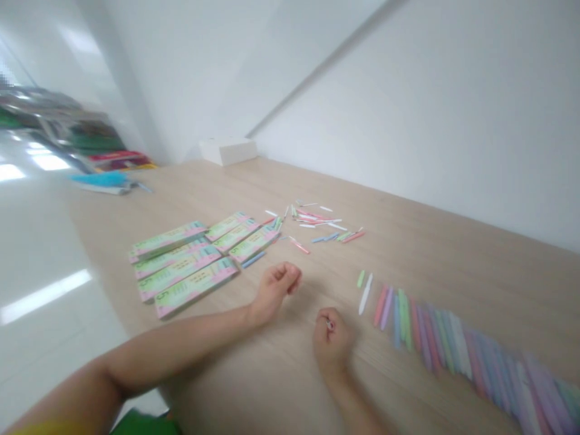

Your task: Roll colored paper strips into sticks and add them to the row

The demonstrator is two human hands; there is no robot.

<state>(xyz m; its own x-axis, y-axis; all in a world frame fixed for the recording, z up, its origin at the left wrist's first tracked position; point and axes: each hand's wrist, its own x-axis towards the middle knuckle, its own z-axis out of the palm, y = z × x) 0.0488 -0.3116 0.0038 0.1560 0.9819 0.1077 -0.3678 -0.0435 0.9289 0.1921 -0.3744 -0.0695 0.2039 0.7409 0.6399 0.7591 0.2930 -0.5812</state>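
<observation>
My left hand (pixel 277 289) hovers over the middle of the table, its fingers curled together. Whatever it may hold is hidden. My right hand (pixel 334 341) is closed in a fist around a pale pen part (pixel 330 325), with just its small end showing at the top. To the right of that hand lie a short green cap (pixel 360 278) and a white pen barrel (pixel 365 294). A long row of pastel pens (pixel 446 338) runs from there to the lower right, blurred at its near end.
Beyond my hands, thin pen pieces (pixel 317 220) in red, white, blue and green lie scattered. Several flat green-and-pink boxes (pixel 194 281) sit at the left. A white box (pixel 233 151) stands by the wall, and a blue item (pixel 102 180) lies at the table's far-left corner.
</observation>
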